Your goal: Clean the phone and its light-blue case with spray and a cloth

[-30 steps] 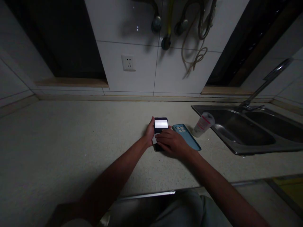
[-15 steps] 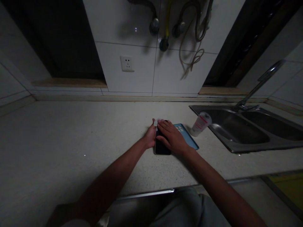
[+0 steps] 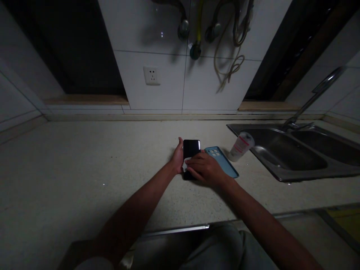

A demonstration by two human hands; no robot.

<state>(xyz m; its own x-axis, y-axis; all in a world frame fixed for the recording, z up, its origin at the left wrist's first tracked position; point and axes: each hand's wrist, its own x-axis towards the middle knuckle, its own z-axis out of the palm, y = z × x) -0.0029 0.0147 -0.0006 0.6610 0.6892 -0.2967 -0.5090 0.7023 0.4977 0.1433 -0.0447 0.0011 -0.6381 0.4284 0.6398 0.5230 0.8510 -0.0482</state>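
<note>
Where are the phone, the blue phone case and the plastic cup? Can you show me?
Phone [image 3: 191, 148]: head view, upper part of its dark screen.
Blue phone case [image 3: 224, 162]: head view, its broad flat face, below the camera holes.
Plastic cup [image 3: 241, 147]: head view, its side wall.

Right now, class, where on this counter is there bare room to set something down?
Widest: the counter between the left wall and the left hand. A smaller patch lies between the phone and the back wall. Crowded: the right hand over the phone, then case, cup and sink to the right.
</note>
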